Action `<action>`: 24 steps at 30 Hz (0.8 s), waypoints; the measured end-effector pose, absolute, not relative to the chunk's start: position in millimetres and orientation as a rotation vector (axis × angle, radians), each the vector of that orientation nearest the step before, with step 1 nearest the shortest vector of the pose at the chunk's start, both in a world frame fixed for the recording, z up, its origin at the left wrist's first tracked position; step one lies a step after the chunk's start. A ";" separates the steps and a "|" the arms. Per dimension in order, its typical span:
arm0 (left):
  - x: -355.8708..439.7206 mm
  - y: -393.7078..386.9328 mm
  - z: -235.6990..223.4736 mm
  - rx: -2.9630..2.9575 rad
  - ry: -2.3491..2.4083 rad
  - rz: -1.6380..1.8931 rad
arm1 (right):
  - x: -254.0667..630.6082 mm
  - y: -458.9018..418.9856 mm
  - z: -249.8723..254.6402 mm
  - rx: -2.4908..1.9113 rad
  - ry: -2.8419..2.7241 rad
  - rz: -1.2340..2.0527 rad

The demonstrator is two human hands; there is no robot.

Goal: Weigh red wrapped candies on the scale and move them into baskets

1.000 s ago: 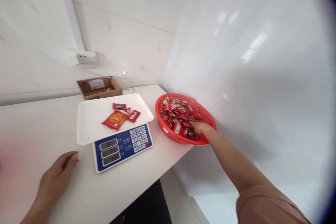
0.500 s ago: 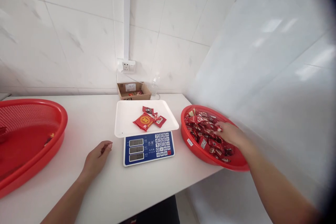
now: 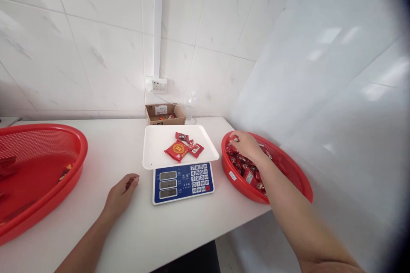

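Observation:
My right hand (image 3: 246, 143) reaches into the far left part of the red basket (image 3: 228, 169) on the right, fingers pinched at a small pale wrapped snack (image 3: 236, 139). Several red wrapped snacks (image 3: 251, 176) fill this basket, partly hidden by my forearm. Resting on the table beside the scale, my left hand (image 3: 121, 194) is loosely closed with nothing visible in it. The digital scale (image 3: 184, 182) has a blue keypad panel and a white tray (image 3: 156, 145). On the tray lie a larger red packet (image 3: 177, 150) and a few small red ones (image 3: 196, 150).
Another red basket (image 3: 78, 166) stands at the left, with a few packets inside. Behind the scale are a cardboard box (image 3: 174, 119) holding some packets and a clear plastic bottle (image 3: 190, 108). A wall socket (image 3: 156, 85) sits above the box. The white table (image 3: 141, 230) ends at the front right.
My view has swung left, bringing the left basket into sight. My right hand has moved from the middle of the right basket to its far left side. My left hand stays beside the scale.

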State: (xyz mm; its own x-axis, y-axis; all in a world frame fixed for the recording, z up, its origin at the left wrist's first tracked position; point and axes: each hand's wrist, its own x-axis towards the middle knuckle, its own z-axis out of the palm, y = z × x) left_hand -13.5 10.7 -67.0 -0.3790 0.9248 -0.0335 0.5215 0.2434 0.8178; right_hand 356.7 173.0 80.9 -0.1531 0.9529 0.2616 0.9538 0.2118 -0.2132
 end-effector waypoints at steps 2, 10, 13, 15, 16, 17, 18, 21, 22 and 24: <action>-14.9 12.5 -70.0 1.321 2.001 0.996 | 344.0 172.6 80.1 -1.555 -2.081 0.194; -13.4 10.6 -67.5 1.305 1.992 1.024 | 287.4 159.9 56.6 -1.087 -2.058 0.480; -10.8 8.3 -62.4 1.285 1.987 1.017 | 287.3 131.2 38.9 -1.015 -2.005 0.428; -9.7 7.9 -61.5 1.289 1.988 1.021 | 293.1 106.1 21.1 -1.026 -1.896 0.422; -9.3 8.0 -61.8 1.293 1.992 1.021 | 297.0 93.3 10.5 -1.055 -1.832 0.428; -9.2 8.2 -62.4 1.297 1.998 1.017 | 301.4 81.2 -1.0 -1.092 -1.770 0.436; -9.1 8.6 -63.1 1.300 2.002 1.010 | 305.9 70.1 -13.1 -1.135 -1.712 0.445; -9.5 9.8 -65.3 1.301 2.005 0.990 | 319.3 46.8 -48.3 -1.280 -1.547 0.493; -9.9 10.2 -65.7 1.299 2.006 0.985 | 323.0 42.7 -58.2 -1.324 -1.483 0.535; -10.7 10.8 -66.3 1.296 2.014 0.979 | 328.7 39.3 -73.4 -1.390 -1.349 0.653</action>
